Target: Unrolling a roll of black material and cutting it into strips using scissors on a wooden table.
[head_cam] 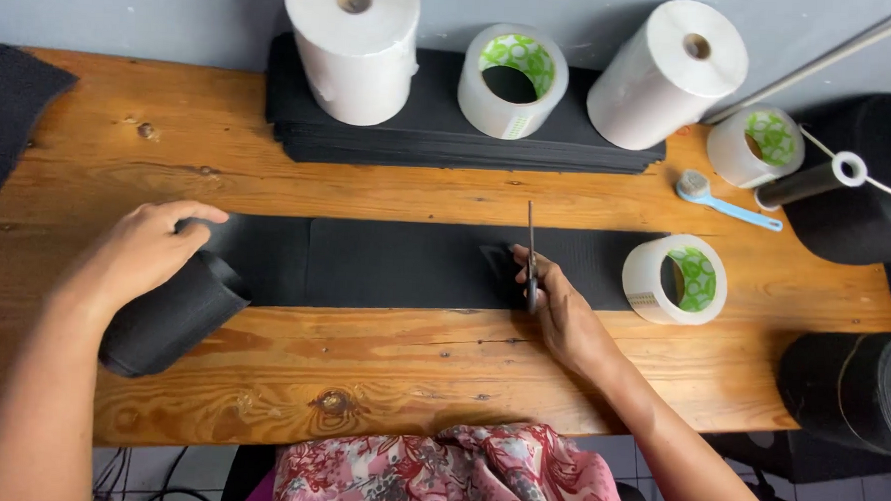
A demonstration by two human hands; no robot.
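While the left hand [150, 248] clamps its fingers on the black fabric roll [167, 319], pinning the strip [395, 263] flat on the desk [410, 369], the right hand [553, 305] grips scissors [530, 254] across it.

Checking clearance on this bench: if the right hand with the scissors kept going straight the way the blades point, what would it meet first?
Probably the stack of black sheets at the table's back edge, after the right hand and scissors cross the black strip.

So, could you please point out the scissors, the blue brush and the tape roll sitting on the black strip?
scissors [530, 246], head view, on the upright blade above the right hand.
blue brush [730, 208], head view, on its handle.
tape roll [649, 276], head view, on its white outer wall.
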